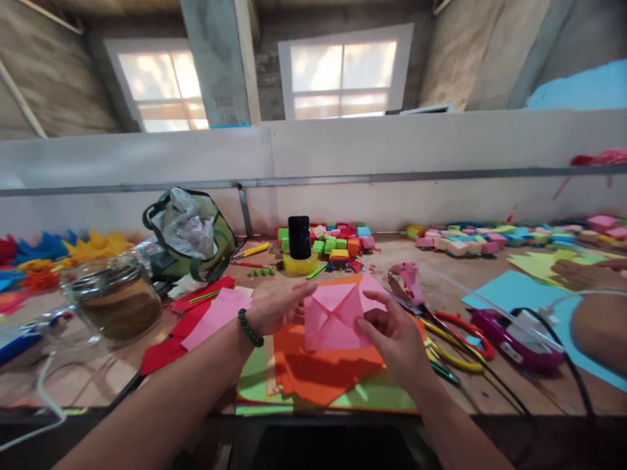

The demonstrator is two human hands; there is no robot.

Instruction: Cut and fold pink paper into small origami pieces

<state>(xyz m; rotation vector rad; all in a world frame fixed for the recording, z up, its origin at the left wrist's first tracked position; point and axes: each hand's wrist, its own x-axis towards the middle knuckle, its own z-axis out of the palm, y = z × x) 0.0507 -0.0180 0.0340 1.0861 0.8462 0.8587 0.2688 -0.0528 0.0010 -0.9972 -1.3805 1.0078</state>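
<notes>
A square of pink origami paper (pixel 333 320) stands slightly tilted above a stack of orange paper (pixel 313 375); crossing creases and folded flaps meet near its middle. My right hand (pixel 392 329) pinches its right edge between thumb and fingers. At the left edge is my left hand (pixel 279 308), wearing a green bead bracelet, its fingers stretched out flat beside the paper; whether they touch it I cannot tell. Behind the square, another pink sheet (pixel 371 287) shows partly. Green paper (pixel 255 372) lies beneath the orange stack.
Scissors (pixel 460 336), a pink glue gun (pixel 411 281) and a purple power strip (pixel 519 343) lie at right, with cords. A phone (pixel 299 238) stands on a yellow tape roll (pixel 300 264). A glass jar (pixel 115 300) and bag (pixel 215 228) are left. Another person's hand (pixel 580 271) is far right.
</notes>
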